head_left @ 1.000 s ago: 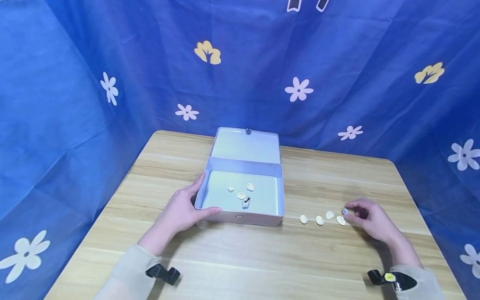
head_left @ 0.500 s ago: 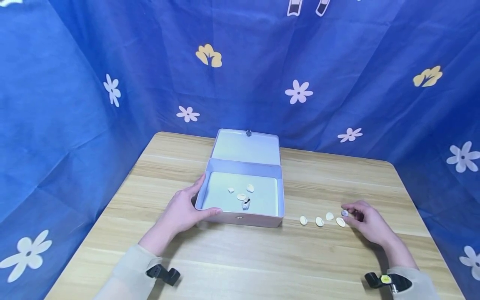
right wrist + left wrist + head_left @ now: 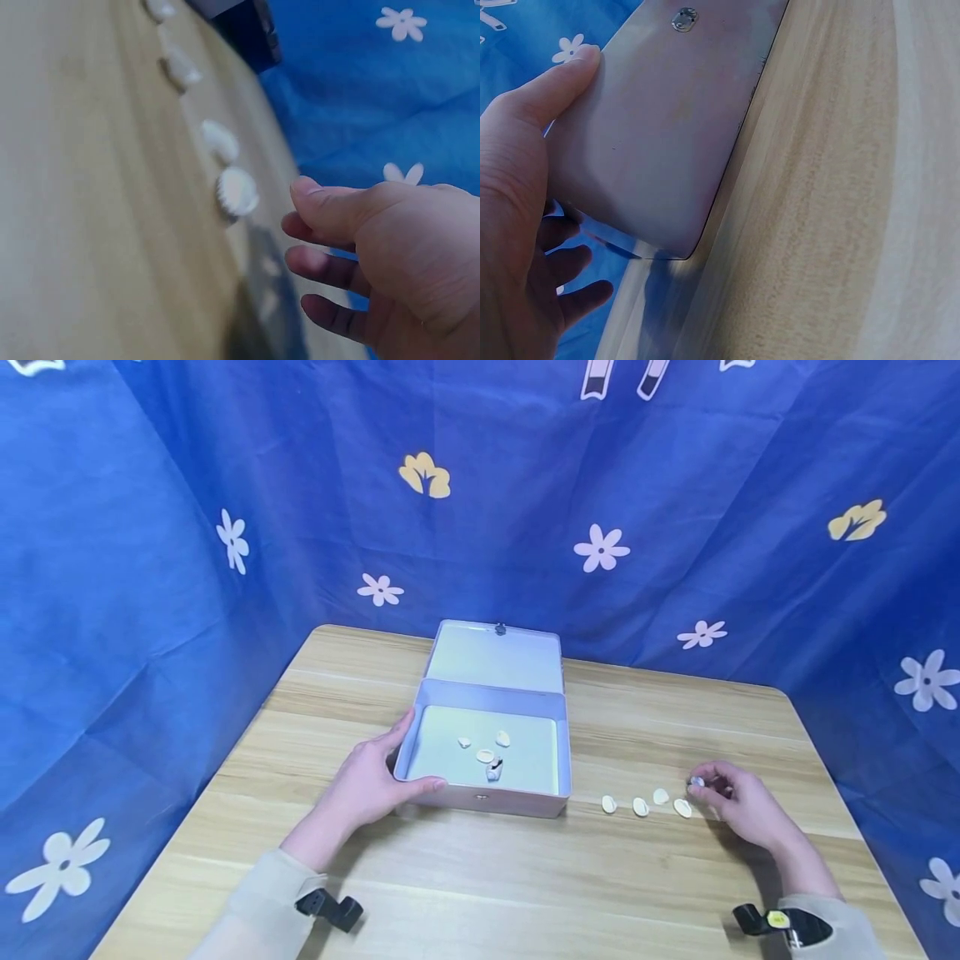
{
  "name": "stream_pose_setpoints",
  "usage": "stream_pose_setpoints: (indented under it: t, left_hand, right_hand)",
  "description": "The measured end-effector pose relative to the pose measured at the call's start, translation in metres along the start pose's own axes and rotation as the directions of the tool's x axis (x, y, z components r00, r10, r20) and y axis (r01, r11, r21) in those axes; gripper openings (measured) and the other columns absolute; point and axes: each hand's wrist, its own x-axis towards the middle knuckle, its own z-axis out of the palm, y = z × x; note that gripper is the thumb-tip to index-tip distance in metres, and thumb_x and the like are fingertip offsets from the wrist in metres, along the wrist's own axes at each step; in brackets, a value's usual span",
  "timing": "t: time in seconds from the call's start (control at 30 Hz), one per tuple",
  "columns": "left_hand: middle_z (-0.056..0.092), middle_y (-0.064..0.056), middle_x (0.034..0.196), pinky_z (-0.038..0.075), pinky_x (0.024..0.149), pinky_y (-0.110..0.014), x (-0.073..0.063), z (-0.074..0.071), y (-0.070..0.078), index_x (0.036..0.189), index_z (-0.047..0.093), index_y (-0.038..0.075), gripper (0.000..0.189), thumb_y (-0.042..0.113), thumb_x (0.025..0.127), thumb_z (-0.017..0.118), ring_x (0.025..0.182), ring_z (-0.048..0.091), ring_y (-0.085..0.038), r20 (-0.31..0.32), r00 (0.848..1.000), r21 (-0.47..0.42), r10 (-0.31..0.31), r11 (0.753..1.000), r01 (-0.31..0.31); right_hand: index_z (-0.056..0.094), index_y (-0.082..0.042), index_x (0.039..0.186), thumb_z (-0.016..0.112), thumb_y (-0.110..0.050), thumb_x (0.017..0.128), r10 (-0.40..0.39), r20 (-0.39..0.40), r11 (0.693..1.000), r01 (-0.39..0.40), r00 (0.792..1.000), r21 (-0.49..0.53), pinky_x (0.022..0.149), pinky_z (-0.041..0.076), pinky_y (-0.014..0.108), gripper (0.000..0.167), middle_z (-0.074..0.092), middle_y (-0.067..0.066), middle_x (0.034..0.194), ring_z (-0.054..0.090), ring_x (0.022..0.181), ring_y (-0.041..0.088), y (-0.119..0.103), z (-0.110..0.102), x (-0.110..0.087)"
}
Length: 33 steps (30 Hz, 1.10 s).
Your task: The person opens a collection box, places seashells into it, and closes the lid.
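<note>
My left hand holds the near left corner of a pale lidded metal box. Its thumb lies at the front rim and the other fingers are along the left side. Inside the box are several shells, among them a white oval shell and a dark-marked shell. On the right, my right hand pinches a small bluish-grey shell between thumb and fingers, just above the tabletop. In the right wrist view the thumb hides that shell. Right beside the hand lies a ridged white shell.
Several white shells lie in a loose row between box and right hand, with one shell nearest the box. The lid is folded back. Blue flowered cloth hangs behind and beside the wooden table.
My right hand has drawn the bluish-grey shell slightly up and away from the neighbouring white shells. The left hand stays on the box. The head view has shifted a little.
</note>
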Motion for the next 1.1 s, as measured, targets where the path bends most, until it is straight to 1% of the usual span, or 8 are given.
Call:
stream_pose_setpoints:
  t: [0.13, 0.23, 0.33, 0.47, 0.53, 0.67, 0.87, 1.1]
  left_hand:
    - [0.039, -0.015, 0.165, 0.037, 0.119, -0.058, 0.0, 0.0, -0.001, 0.167, 0.031, 0.009, 0.13, 0.081, 0.071, 0.081, 0.146, 0.043, -0.04, -0.003, 1.0, 0.004, 0.001, 1.0, -0.001]
    - [0.04, -0.015, 0.164, 0.038, 0.118, -0.058, -0.001, -0.001, 0.001, 0.166, 0.032, 0.007, 0.131, 0.082, 0.07, 0.08, 0.146, 0.044, -0.04, -0.003, 1.0, 0.004, 0.003, 1.0, -0.003]
    - [0.04, -0.016, 0.163, 0.038, 0.118, -0.058, -0.001, -0.001, 0.002, 0.166, 0.031, 0.007, 0.131, 0.082, 0.07, 0.08, 0.146, 0.045, -0.04, 0.001, 1.0, -0.001, 0.002, 1.0, -0.002]
    - [0.043, -0.019, 0.161, 0.039, 0.118, -0.057, -0.001, -0.001, 0.001, 0.166, 0.031, 0.008, 0.132, 0.082, 0.069, 0.08, 0.145, 0.046, -0.04, 0.002, 1.0, 0.001, -0.001, 1.0, 0.001]
    - [0.044, -0.021, 0.159, 0.04, 0.117, -0.057, -0.001, 0.0, 0.0, 0.166, 0.032, 0.008, 0.131, 0.083, 0.07, 0.08, 0.144, 0.047, -0.041, -0.001, 1.0, 0.005, 0.0, 1.0, 0.0]
    - [0.046, -0.023, 0.158, 0.04, 0.117, -0.057, 0.0, 0.001, -0.003, 0.166, 0.033, 0.007, 0.132, 0.084, 0.07, 0.079, 0.143, 0.048, -0.041, -0.008, 1.0, 0.014, 0.004, 1.0, -0.004]
    - [0.046, -0.022, 0.158, 0.041, 0.116, -0.058, 0.0, 0.001, -0.005, 0.165, 0.034, 0.006, 0.132, 0.085, 0.069, 0.078, 0.143, 0.048, -0.041, -0.011, 1.0, 0.014, 0.007, 1.0, -0.006]
    - [0.044, -0.021, 0.159, 0.039, 0.117, -0.058, 0.0, 0.002, -0.004, 0.166, 0.033, 0.007, 0.132, 0.084, 0.069, 0.079, 0.144, 0.047, -0.042, -0.012, 1.0, 0.006, 0.009, 1.0, -0.009]
  right_hand:
    - [0.069, 0.004, 0.122, 0.072, -0.007, 0.101, -0.036, 0.013, 0.999, 0.036, 0.999, 0.01, 0.057, 0.052, 0.028, 0.024, 0.07, 0.007, 0.091, 0.063, 0.075, 0.024, -0.017, -0.008, 0.008]
    - [0.07, 0.004, 0.127, 0.071, -0.007, 0.102, -0.073, 0.02, 0.997, 0.073, 0.997, -0.01, 0.059, 0.053, 0.028, 0.027, 0.072, 0.01, 0.096, 0.065, 0.078, 0.028, -0.031, -0.014, 0.015]
    - [0.072, 0.0, 0.126, 0.07, -0.008, 0.103, -0.097, 0.028, 0.995, 0.098, 0.995, -0.027, 0.06, 0.053, 0.028, 0.024, 0.074, 0.008, 0.097, 0.065, 0.077, 0.023, -0.044, -0.018, 0.023]
    - [0.074, -0.006, 0.124, 0.07, -0.012, 0.104, -0.124, 0.035, 0.992, 0.125, 0.992, -0.034, 0.06, 0.053, 0.028, 0.021, 0.074, 0.0, 0.094, 0.063, 0.075, 0.015, -0.061, -0.023, 0.034]
    - [0.073, -0.007, 0.124, 0.069, -0.014, 0.105, -0.131, 0.046, 0.991, 0.133, 0.99, -0.03, 0.06, 0.053, 0.029, 0.021, 0.072, -0.002, 0.092, 0.063, 0.074, 0.014, -0.071, -0.025, 0.039]
    - [0.073, -0.008, 0.127, 0.068, -0.02, 0.106, -0.14, 0.066, 0.99, 0.142, 0.988, -0.024, 0.06, 0.052, 0.03, 0.024, 0.07, -0.003, 0.089, 0.063, 0.074, 0.019, -0.091, -0.027, 0.049]
    - [0.074, -0.01, 0.127, 0.068, -0.022, 0.106, -0.186, 0.079, 0.982, 0.187, 0.979, -0.014, 0.062, 0.053, 0.03, 0.024, 0.07, -0.002, 0.089, 0.064, 0.076, 0.02, -0.122, -0.023, 0.069]
    - [0.075, -0.011, 0.126, 0.069, -0.02, 0.105, -0.241, 0.1, 0.971, 0.239, 0.965, 0.03, 0.067, 0.055, 0.031, 0.023, 0.071, -0.003, 0.093, 0.065, 0.08, 0.018, -0.151, -0.009, 0.09]
